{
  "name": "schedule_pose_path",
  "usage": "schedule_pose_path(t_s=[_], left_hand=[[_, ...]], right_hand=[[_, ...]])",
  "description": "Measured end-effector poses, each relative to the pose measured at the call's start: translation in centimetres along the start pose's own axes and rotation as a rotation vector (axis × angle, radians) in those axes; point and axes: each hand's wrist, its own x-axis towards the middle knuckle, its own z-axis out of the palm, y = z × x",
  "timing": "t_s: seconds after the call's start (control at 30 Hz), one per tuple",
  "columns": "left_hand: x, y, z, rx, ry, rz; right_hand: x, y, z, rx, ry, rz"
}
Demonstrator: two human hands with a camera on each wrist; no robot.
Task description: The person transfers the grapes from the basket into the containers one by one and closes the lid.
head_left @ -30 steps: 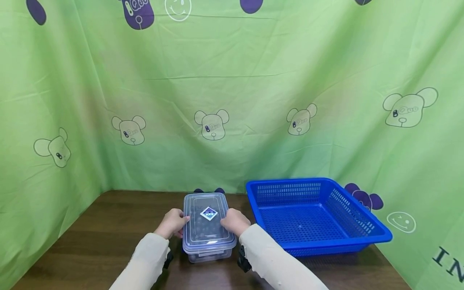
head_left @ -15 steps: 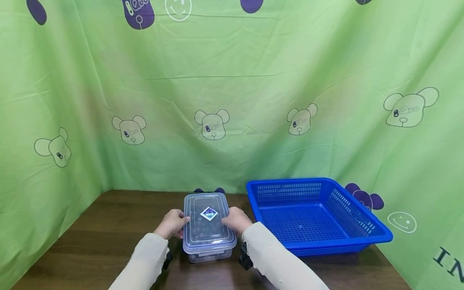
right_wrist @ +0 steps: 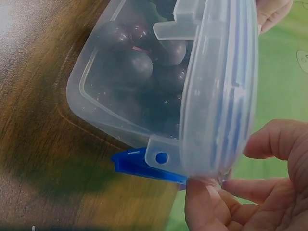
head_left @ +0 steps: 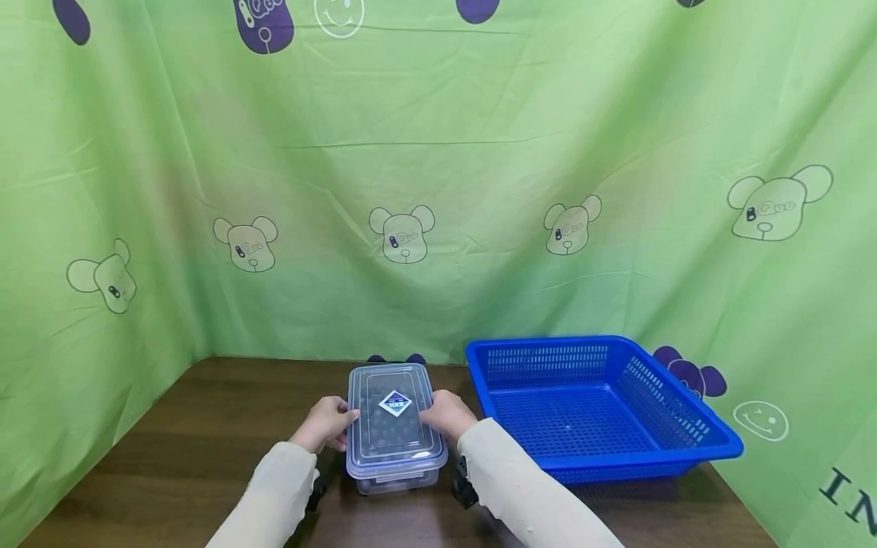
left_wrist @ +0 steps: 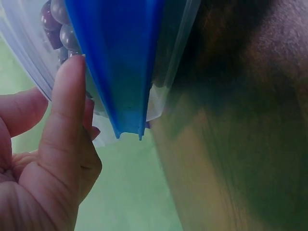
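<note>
A clear plastic food container (head_left: pixel 393 449) with a diamond-shaped label on its lid stands lengthwise on the table, between both hands. Dark, shiny, grape-like balls (right_wrist: pixel 137 67) show through its wall. My left hand (head_left: pixel 322 422) pinches its left rim, thumb at the lid's edge and fingers lower on the side, next to a blue latch (left_wrist: pixel 120 62). From the other side my right hand (head_left: pixel 448 416) grips the rim, thumb on top and fingers beneath. Below those fingers, a second blue latch (right_wrist: pixel 139 166) sticks out from the wall.
A wide blue perforated basket (head_left: pixel 617 459) stands to the right of the container, close to the right forearm. Green printed cloth (head_left: pixel 411 312) hangs behind and around the brown wooden table (head_left: pixel 205 434).
Between the first frame and now my right hand has shifted slightly right along the rim. The container and my left hand stay in place.
</note>
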Motion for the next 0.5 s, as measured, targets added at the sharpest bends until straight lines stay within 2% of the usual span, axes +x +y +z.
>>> schedule_pose_path(t_s=[0.27,0.5], left_hand=[[0.0,-0.3,-0.1,0.003,-0.017,0.01],[0.0,0.0,-0.1,-0.008,-0.029,0.014]], right_hand=[[0.3,0.3,0.1,0.001,0.023,-0.039],[0.6,1.0,-0.1,0.109,0.05,-0.078]])
